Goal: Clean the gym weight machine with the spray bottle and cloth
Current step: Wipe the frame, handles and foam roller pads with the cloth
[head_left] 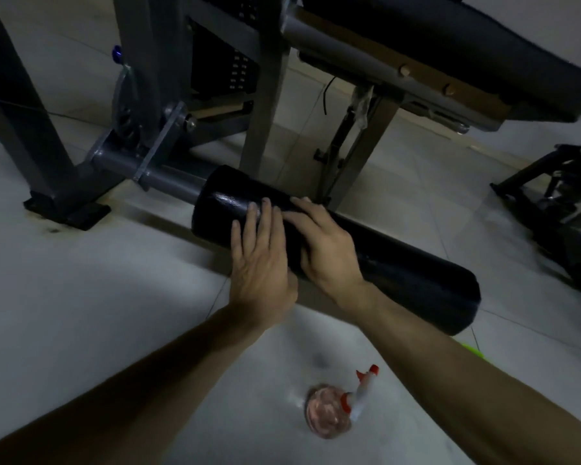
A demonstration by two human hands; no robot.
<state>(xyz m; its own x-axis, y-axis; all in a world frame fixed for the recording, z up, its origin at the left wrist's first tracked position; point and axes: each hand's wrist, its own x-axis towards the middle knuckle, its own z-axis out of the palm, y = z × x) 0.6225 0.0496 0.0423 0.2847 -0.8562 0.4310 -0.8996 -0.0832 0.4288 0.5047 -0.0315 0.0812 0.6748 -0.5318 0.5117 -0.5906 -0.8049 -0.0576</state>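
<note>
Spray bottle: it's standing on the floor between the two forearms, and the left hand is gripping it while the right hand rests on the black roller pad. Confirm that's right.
Not quite. The head view shows the spray bottle standing on the floor between the forearms, but no hand touches it. The left hand rests on the black roller pad, just as the right hand does.

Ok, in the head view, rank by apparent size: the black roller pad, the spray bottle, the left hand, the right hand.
1. Black roller pad, clearly largest.
2. Left hand and right hand: alike, not ranked apart.
3. Spray bottle, smallest, though it stands nearer the camera, so unsure.
</note>
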